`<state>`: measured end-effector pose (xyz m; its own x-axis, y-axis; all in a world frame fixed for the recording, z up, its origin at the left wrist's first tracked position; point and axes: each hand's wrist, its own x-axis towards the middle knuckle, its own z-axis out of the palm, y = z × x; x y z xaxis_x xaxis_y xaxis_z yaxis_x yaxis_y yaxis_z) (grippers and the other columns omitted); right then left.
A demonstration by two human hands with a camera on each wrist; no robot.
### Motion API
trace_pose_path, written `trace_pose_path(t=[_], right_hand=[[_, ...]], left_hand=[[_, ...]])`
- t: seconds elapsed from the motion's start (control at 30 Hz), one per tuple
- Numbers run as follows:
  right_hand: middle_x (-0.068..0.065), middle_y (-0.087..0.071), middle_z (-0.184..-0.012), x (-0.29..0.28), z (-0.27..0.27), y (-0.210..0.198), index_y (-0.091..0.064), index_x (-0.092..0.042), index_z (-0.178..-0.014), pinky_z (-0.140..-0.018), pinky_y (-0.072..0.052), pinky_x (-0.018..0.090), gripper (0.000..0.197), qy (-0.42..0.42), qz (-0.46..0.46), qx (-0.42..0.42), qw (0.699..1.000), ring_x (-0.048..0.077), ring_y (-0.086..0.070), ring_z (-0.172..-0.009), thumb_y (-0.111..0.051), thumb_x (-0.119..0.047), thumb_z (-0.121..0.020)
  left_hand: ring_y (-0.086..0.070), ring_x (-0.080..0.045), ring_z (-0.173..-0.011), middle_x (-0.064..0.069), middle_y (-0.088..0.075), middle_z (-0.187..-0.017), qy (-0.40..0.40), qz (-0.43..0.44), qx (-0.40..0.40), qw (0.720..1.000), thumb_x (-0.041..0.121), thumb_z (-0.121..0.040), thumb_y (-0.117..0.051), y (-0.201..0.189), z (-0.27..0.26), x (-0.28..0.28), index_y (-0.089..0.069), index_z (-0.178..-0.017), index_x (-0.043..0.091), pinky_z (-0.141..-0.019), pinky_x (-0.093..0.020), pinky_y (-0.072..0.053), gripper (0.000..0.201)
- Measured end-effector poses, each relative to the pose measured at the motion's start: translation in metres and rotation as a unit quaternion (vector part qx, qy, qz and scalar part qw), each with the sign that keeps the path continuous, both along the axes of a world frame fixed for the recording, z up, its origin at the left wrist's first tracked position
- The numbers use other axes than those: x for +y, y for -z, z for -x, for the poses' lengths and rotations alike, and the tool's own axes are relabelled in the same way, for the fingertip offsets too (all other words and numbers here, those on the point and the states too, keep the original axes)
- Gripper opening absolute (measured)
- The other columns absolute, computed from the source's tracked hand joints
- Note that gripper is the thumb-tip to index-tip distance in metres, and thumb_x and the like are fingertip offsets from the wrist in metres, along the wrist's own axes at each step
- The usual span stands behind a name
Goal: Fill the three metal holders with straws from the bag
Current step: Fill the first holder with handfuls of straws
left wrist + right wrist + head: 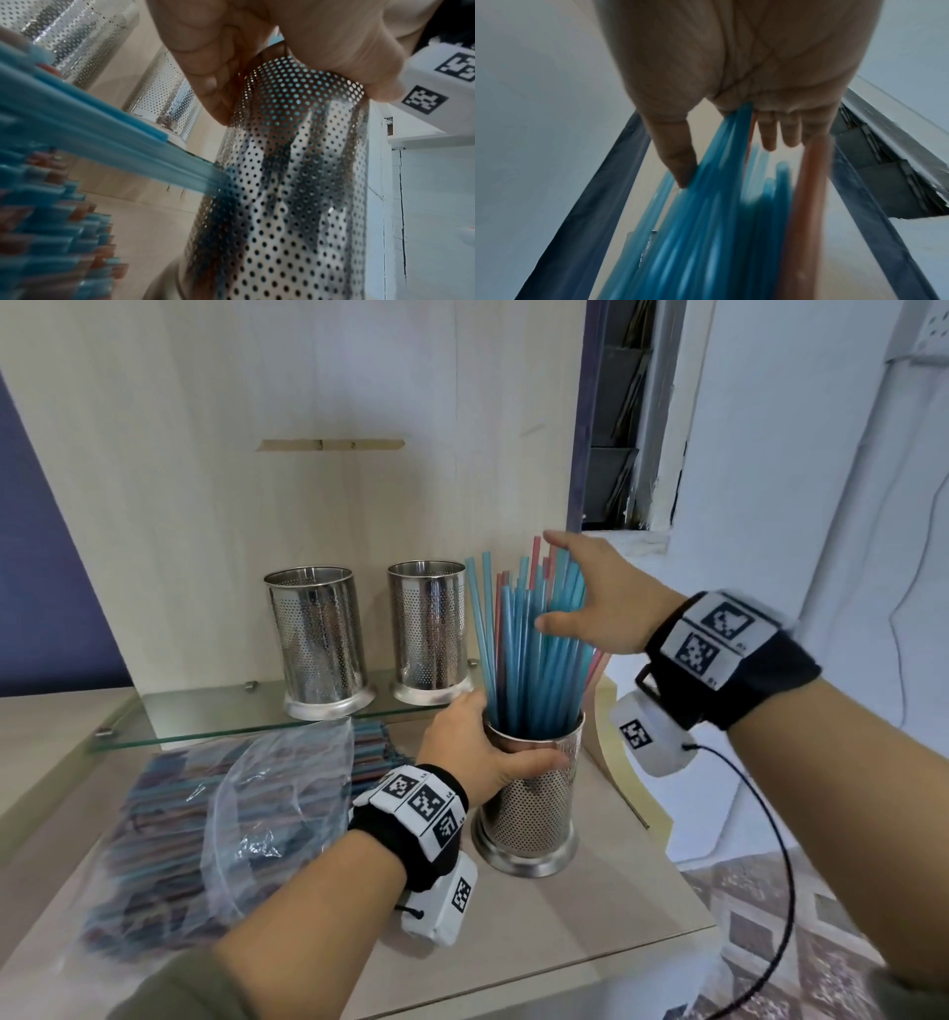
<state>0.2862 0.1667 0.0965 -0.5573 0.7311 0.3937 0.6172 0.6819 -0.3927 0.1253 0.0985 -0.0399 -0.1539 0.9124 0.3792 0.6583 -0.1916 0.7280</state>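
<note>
A perforated metal holder (531, 806) (295, 182) stands on the table near its right edge. My left hand (490, 752) (257, 50) grips it round the rim. Blue and pink straws (524, 654) (706, 223) stand in it, fanned out and leaning. My right hand (585, 600) (731, 85) is at their upper part, its fingers straight and spread, the thumb touching the blue ones. Two more holders (318, 639) (429, 634), with no straws showing above their rims, stand on the glass shelf (205, 716) behind. The clear bag of straws (205, 829) lies on the table at the left.
A wooden back panel (308, 480) rises behind the glass shelf. The table's right edge (688, 906) runs close to the held holder. A white wall (821, 480) is on the right. A black cable (770, 865) hangs from my right wrist.
</note>
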Motion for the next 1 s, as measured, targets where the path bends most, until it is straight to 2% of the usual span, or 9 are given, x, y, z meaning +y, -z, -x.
trace_pose_path(t=[0.23, 0.3, 0.43, 0.53, 0.6, 0.67, 0.8, 0.87, 1.0], right_hand=[[-0.005, -0.047, -0.127, 0.01, -0.002, -0.009, -0.04, -0.027, -0.142, -0.1, -0.03, 0.024, 0.062, -0.017, 0.015, -0.017, 1.0, 0.015, -0.046, -0.126, -0.066, -0.041, -0.088], [-0.002, -0.043, -0.138, 0.01, 0.004, -0.007, -0.044, -0.023, -0.139, -0.107, -0.03, 0.027, 0.056, -0.029, -0.016, 0.043, 0.999, 0.012, -0.04, -0.13, -0.064, -0.041, -0.09], [-0.003, -0.018, -0.161, 0.01, 0.015, -0.001, -0.019, -0.024, -0.154, -0.11, -0.013, 0.019, 0.073, -0.066, -0.022, 0.081, 0.994, 0.008, -0.02, -0.144, -0.059, -0.039, -0.094], [-0.002, -0.058, -0.135, 0.012, 0.015, -0.001, -0.055, -0.023, -0.136, -0.108, -0.031, 0.023, 0.044, -0.051, -0.002, 0.045, 0.998, 0.012, -0.051, -0.126, -0.057, -0.039, -0.095], [-0.004, -0.069, -0.109, 0.011, 0.013, -0.003, -0.07, -0.022, -0.116, -0.102, -0.043, 0.033, 0.03, -0.047, 0.014, 0.068, 0.996, 0.011, -0.06, -0.104, -0.06, -0.038, -0.093], [-0.008, -0.064, -0.119, 0.013, 0.011, -0.003, -0.062, -0.027, -0.126, -0.103, -0.042, 0.032, 0.036, -0.064, 0.003, 0.082, 0.995, 0.008, -0.057, -0.109, -0.059, -0.041, -0.093], [-0.006, -0.026, -0.159, 0.01, 0.015, -0.002, -0.026, -0.03, -0.152, -0.113, -0.02, 0.019, 0.065, -0.148, -0.111, 0.079, 0.98, 0.007, -0.026, -0.143, -0.057, -0.037, -0.096], [-0.006, -0.024, -0.159, 0.011, 0.021, -0.003, -0.028, -0.029, -0.152, -0.114, -0.013, 0.017, 0.06, -0.136, -0.134, -0.002, 0.982, 0.007, -0.021, -0.145, -0.054, -0.036, -0.098], [-0.006, -0.05, -0.145, 0.016, 0.021, -0.004, -0.051, -0.033, -0.139, -0.11, -0.027, 0.024, 0.042, -0.076, -0.111, -0.083, 0.987, 0.013, -0.042, -0.137, -0.052, -0.04, -0.097]], left_hand=[[-0.061, -0.002, -0.103, 0.019, -0.065, -0.108, 0.003, 0.002, 0.001, 1.0, 0.082, -0.037, -0.075, 0.001, 0.001, 0.001, -0.057, -0.117, 0.036, -0.09, -0.036, -0.055, 0.095], [-0.061, -0.003, -0.103, 0.018, -0.064, -0.109, 0.003, 0.001, 0.007, 1.0, 0.082, -0.038, -0.075, 0.001, 0.001, 0.0, -0.057, -0.118, 0.035, -0.09, -0.036, -0.055, 0.095], [-0.061, -0.004, -0.104, 0.017, -0.064, -0.11, 0.006, 0.005, 0.007, 1.0, 0.082, -0.038, -0.075, 0.001, 0.001, -0.001, -0.057, -0.119, 0.034, -0.09, -0.037, -0.055, 0.096], [-0.062, -0.003, -0.103, 0.018, -0.065, -0.109, 0.007, 0.006, 0.004, 1.0, 0.083, -0.037, -0.075, 0.001, 0.001, 0.0, -0.057, -0.118, 0.036, -0.089, -0.036, -0.056, 0.095], [-0.062, -0.003, -0.103, 0.018, -0.065, -0.109, 0.009, 0.004, 0.001, 1.0, 0.083, -0.037, -0.075, 0.001, 0.001, -0.001, -0.057, -0.118, 0.036, -0.089, -0.036, -0.056, 0.095], [-0.061, -0.003, -0.103, 0.018, -0.065, -0.11, 0.009, 0.001, 0.0, 1.0, 0.083, -0.038, -0.075, 0.001, 0.001, -0.001, -0.057, -0.118, 0.036, -0.09, -0.036, -0.055, 0.094], [-0.061, -0.004, -0.103, 0.018, -0.065, -0.111, 0.01, 0.002, 0.003, 1.0, 0.083, -0.038, -0.074, 0.0, 0.0, -0.002, -0.056, -0.12, 0.035, -0.091, -0.036, -0.055, 0.097], [-0.062, -0.004, -0.103, 0.018, -0.065, -0.11, 0.009, 0.002, -0.002, 1.0, 0.082, -0.037, -0.075, 0.0, 0.001, -0.002, -0.056, -0.12, 0.036, -0.091, -0.037, -0.055, 0.096], [-0.061, -0.003, -0.105, 0.02, -0.064, -0.112, 0.011, -0.001, -0.005, 1.0, 0.077, -0.04, -0.078, 0.0, 0.0, -0.003, -0.055, -0.122, 0.039, -0.094, -0.037, -0.053, 0.094]])
